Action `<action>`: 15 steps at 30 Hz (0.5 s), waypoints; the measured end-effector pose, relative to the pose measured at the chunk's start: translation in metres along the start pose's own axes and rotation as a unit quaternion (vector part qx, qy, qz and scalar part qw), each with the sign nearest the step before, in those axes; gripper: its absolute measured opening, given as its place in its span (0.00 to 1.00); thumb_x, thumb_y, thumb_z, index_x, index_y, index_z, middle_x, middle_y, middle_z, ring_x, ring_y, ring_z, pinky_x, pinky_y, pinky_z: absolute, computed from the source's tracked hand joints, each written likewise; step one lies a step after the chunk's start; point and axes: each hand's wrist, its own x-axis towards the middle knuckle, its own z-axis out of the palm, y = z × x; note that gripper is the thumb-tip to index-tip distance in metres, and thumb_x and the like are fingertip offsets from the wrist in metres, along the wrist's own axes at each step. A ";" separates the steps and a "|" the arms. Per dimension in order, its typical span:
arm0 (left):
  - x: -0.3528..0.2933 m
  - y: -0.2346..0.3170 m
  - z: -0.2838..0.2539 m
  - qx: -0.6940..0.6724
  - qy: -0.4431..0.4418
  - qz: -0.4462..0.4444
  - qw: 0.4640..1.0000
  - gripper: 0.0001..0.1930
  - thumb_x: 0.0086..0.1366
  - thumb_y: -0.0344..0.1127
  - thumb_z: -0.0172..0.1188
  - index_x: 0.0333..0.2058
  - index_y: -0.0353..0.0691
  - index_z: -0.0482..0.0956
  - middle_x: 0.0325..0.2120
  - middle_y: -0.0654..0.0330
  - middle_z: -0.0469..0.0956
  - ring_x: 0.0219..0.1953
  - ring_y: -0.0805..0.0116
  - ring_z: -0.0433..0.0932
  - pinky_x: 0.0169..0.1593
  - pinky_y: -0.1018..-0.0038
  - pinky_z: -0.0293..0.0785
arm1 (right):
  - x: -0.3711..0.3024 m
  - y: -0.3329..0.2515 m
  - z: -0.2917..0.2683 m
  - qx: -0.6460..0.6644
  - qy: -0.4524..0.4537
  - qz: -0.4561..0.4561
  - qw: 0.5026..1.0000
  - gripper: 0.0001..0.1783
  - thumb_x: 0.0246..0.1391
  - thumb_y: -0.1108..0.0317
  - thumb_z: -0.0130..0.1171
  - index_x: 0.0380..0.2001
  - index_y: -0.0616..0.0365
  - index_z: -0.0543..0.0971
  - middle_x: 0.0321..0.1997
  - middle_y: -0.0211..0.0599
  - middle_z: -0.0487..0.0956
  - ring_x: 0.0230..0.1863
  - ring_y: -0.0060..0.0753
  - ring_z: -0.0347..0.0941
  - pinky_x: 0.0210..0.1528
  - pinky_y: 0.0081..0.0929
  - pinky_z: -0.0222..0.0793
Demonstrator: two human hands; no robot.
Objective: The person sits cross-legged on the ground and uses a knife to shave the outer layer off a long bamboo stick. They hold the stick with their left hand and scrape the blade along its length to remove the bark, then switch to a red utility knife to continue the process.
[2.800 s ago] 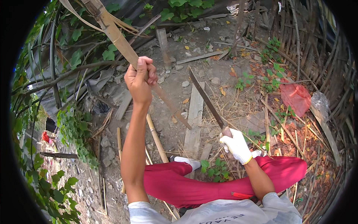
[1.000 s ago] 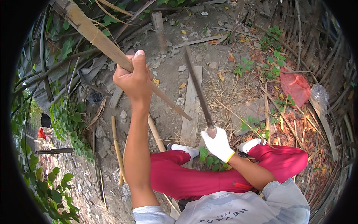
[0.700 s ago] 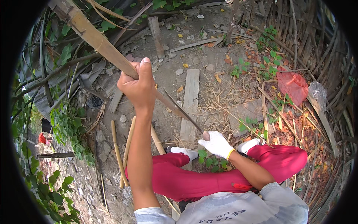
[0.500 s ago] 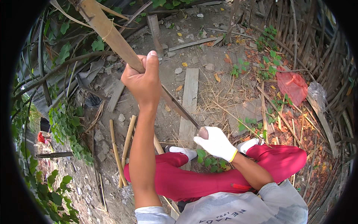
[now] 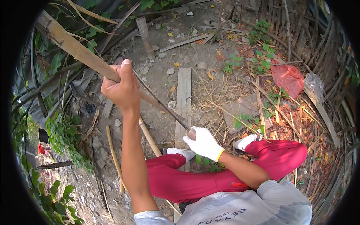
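Note:
My bare left hand (image 5: 122,88) is closed around a split bamboo pole (image 5: 78,48). The pole slants from the upper left down through the fist, its lower end pointing toward my right hand. A white glove with a yellow cuff covers my right hand (image 5: 205,143), which is wrapped around the rounded brown handle of a long, thin-bladed knife (image 5: 165,107). The dark blade runs up and left beside the bamboo, its far part passing near my left thumb. Whether the blade touches the bamboo I cannot tell.
A grey board (image 5: 183,88) lies on the dirt between my feet and beyond. Bamboo sticks (image 5: 150,137) lean near my left leg. A red plastic bag (image 5: 288,79) sits among dry leaves at the right, before a woven stick fence (image 5: 318,41). Green vines (image 5: 63,129) hang at the left.
My left hand and the bamboo have shifted left, and the pole lies at a flatter slant. My right hand has moved slightly left with the knife, whose blade now shows apart from the pole.

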 end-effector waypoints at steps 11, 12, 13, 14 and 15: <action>0.022 -0.006 -0.053 -0.127 -0.128 -0.103 0.978 0.21 0.66 0.26 0.58 0.20 0.49 0.56 0.10 0.73 0.52 0.09 0.84 0.46 0.14 0.77 0.41 | -0.017 0.105 0.038 -0.070 -0.142 0.130 0.979 0.23 0.58 0.50 0.58 0.38 0.64 0.78 0.25 0.57 0.78 0.27 0.55 0.78 0.31 0.46 0.74; 0.024 -0.006 -0.056 -0.159 -0.168 -0.112 0.966 0.21 0.65 0.25 0.58 0.20 0.49 0.56 0.10 0.73 0.52 0.09 0.83 0.46 0.14 0.77 0.41 | -0.013 0.083 0.036 -0.044 -0.095 0.074 0.992 0.24 0.59 0.49 0.58 0.33 0.64 0.77 0.20 0.54 0.76 0.20 0.51 0.77 0.24 0.45 0.72; 0.025 -0.007 -0.059 -0.189 -0.210 -0.122 0.951 0.20 0.64 0.25 0.58 0.20 0.49 0.56 0.09 0.73 0.51 0.09 0.83 0.45 0.14 0.77 0.41 | -0.009 0.063 0.031 -0.030 -0.095 0.075 0.992 0.24 0.58 0.49 0.59 0.32 0.64 0.77 0.22 0.55 0.77 0.23 0.53 0.78 0.27 0.46 0.73; 0.027 -0.006 -0.062 -0.216 -0.253 -0.134 0.933 0.20 0.64 0.25 0.57 0.20 0.49 0.56 0.09 0.73 0.51 0.09 0.83 0.45 0.14 0.77 0.41 | -0.005 0.040 0.023 -0.011 -0.096 0.078 0.992 0.24 0.58 0.49 0.59 0.31 0.64 0.77 0.24 0.55 0.78 0.25 0.55 0.78 0.29 0.47 0.73; 0.029 -0.007 -0.061 -0.241 -0.289 -0.131 0.917 0.20 0.63 0.24 0.57 0.20 0.48 0.55 0.09 0.73 0.51 0.08 0.83 0.45 0.14 0.77 0.41 | 0.000 0.020 0.014 0.005 -0.093 0.080 0.992 0.24 0.58 0.48 0.59 0.31 0.63 0.77 0.26 0.56 0.78 0.28 0.56 0.79 0.32 0.48 0.73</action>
